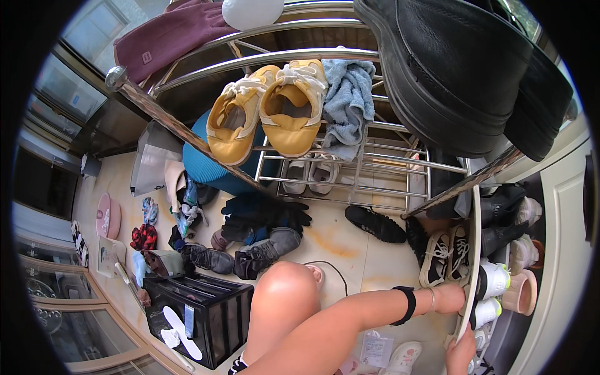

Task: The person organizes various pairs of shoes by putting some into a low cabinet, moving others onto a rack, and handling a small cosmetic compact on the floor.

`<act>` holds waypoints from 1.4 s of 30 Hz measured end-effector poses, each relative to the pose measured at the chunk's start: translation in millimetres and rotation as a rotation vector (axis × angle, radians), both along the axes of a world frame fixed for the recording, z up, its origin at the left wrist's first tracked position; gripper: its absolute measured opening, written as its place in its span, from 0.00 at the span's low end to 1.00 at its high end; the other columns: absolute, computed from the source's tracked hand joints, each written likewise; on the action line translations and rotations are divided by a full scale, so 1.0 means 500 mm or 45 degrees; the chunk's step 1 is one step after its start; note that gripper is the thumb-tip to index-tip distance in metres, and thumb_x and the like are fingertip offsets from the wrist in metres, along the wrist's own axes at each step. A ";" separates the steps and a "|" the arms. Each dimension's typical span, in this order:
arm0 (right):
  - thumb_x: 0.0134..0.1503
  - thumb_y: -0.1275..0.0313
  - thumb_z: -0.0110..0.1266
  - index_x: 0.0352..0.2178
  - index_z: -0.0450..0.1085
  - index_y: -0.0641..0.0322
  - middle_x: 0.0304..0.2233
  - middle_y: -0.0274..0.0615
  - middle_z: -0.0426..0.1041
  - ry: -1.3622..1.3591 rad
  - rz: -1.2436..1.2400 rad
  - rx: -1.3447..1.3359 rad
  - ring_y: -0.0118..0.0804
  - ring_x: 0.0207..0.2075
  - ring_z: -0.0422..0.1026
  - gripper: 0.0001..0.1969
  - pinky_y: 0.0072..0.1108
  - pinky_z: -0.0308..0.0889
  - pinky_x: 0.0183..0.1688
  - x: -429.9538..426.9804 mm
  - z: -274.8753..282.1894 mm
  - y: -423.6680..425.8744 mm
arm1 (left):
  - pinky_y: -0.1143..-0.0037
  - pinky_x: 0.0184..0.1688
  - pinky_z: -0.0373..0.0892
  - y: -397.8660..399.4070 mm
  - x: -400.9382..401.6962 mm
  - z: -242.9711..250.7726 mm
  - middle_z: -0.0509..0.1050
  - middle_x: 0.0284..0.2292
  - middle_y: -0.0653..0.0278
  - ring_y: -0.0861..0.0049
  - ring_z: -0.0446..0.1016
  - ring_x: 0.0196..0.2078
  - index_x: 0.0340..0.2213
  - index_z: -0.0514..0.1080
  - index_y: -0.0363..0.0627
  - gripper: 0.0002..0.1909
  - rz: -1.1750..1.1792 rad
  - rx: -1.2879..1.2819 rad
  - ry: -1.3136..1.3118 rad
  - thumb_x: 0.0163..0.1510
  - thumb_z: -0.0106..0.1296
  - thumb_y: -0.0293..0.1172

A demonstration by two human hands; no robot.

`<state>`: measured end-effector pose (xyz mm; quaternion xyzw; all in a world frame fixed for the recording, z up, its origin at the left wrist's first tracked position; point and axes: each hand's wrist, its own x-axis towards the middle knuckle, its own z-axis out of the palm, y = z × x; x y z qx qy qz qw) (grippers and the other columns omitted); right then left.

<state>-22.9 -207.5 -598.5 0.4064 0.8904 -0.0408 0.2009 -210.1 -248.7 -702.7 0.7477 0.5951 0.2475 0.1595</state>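
My left hand (449, 299), with a black band on the forearm and a bracelet at the wrist, reaches to the inner face of a white cabinet panel (474, 243). Its fingers are bent and partly hidden, so its hold is unclear. Below it, my right hand (461, 350) grips the same panel's edge, its thumb pointing up along it. Beyond the panel, white sneakers with yellow-green heels (490, 295) stand in the shoe cabinet with pink boots (518, 293) and dark shoes (501, 239). Black-and-white canvas sneakers (436, 260) are just above my left hand.
A metal rack (328, 58) holds yellow sneakers (293, 112), a blue towel (349, 103) and large black shoes (459, 70). On the floor lie a black shoe (375, 224), grey boots (267, 253), a black drawer box (201, 314), a plastic packet (376, 349) and a thin cable (344, 276).
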 end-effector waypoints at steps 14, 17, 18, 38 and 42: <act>0.43 0.65 0.56 0.45 0.62 0.62 0.38 0.56 0.69 0.134 -0.016 -0.166 0.56 0.42 0.66 0.26 0.35 0.62 0.42 -0.021 0.058 0.013 | 0.67 0.31 0.68 -0.150 -0.165 -0.071 0.73 0.24 0.58 0.63 0.73 0.30 0.23 0.72 0.43 0.06 0.349 -0.204 0.088 0.44 0.45 0.27; 0.45 0.67 0.54 0.47 0.61 0.62 0.40 0.58 0.68 0.205 -0.016 -0.235 0.56 0.44 0.65 0.26 0.34 0.61 0.44 -0.016 0.057 0.024 | 0.67 0.30 0.68 -0.130 -0.164 -0.091 0.73 0.23 0.58 0.63 0.73 0.30 0.23 0.72 0.43 0.06 0.356 -0.244 0.071 0.43 0.45 0.26; 0.46 0.68 0.53 0.47 0.61 0.63 0.40 0.58 0.68 0.187 -0.018 -0.221 0.56 0.44 0.65 0.25 0.34 0.61 0.44 -0.016 0.058 0.026 | 0.68 0.29 0.68 -0.123 -0.161 -0.099 0.74 0.23 0.59 0.64 0.73 0.28 0.20 0.73 0.45 0.05 0.413 -0.195 0.100 0.41 0.47 0.26; 0.48 0.67 0.55 0.47 0.61 0.67 0.44 0.54 0.67 0.237 0.409 0.157 0.52 0.46 0.64 0.25 0.31 0.61 0.47 -0.202 0.145 -0.112 | 0.70 0.29 0.69 -0.162 -0.212 -0.113 0.75 0.32 0.65 0.69 0.74 0.33 0.30 0.76 0.49 0.09 0.547 -0.660 0.093 0.43 0.53 0.27; 0.50 0.65 0.54 0.48 0.61 0.65 0.48 0.54 0.63 0.408 0.347 -0.112 0.48 0.51 0.60 0.25 0.31 0.57 0.52 -0.235 0.106 -0.142 | 0.70 0.30 0.70 -0.145 -0.219 -0.142 0.76 0.30 0.63 0.67 0.74 0.33 0.29 0.77 0.48 0.09 0.630 -0.614 0.062 0.42 0.53 0.27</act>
